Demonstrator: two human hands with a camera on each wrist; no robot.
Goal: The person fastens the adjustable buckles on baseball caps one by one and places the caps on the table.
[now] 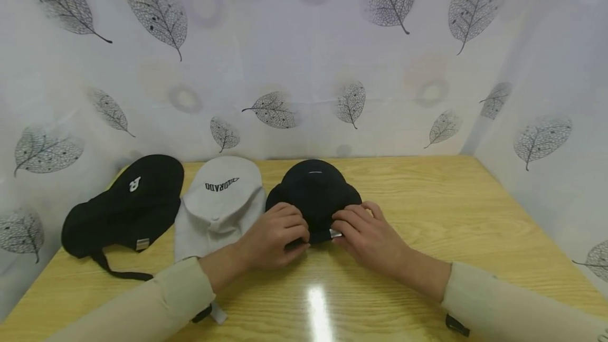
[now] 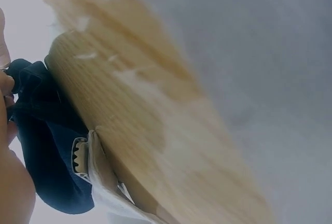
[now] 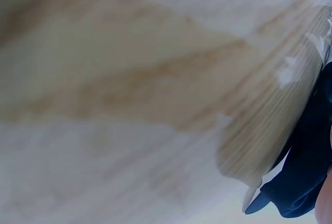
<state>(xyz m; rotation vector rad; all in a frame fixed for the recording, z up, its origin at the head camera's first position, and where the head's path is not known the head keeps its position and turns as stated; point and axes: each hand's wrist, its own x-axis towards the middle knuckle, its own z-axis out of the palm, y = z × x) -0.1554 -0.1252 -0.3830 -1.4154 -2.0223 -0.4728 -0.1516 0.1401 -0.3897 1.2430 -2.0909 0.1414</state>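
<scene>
A black cap (image 1: 315, 183) with a small white mark lies on the table, crown toward the wall. My left hand (image 1: 277, 234) grips its near edge on the left side, thumb below and fingers over the fabric. On the right side of that same edge, my right hand (image 1: 366, 234) pinches the fabric beside a small white tag (image 1: 335, 233). The left wrist view shows the dark cloth (image 2: 44, 146) bunched next to the left fingers. In the right wrist view, dark cloth (image 3: 306, 177) hangs by a sliver of the right hand (image 3: 326, 198).
Left of the black cap lies a light grey cap (image 1: 223, 189) lettered COLORADO, partly behind my left forearm. Farther left is another black cap (image 1: 147, 189) with a white R and a loose strap (image 1: 121, 274). A leaf-print cloth (image 1: 304, 57) backs the wooden table (image 1: 427, 199).
</scene>
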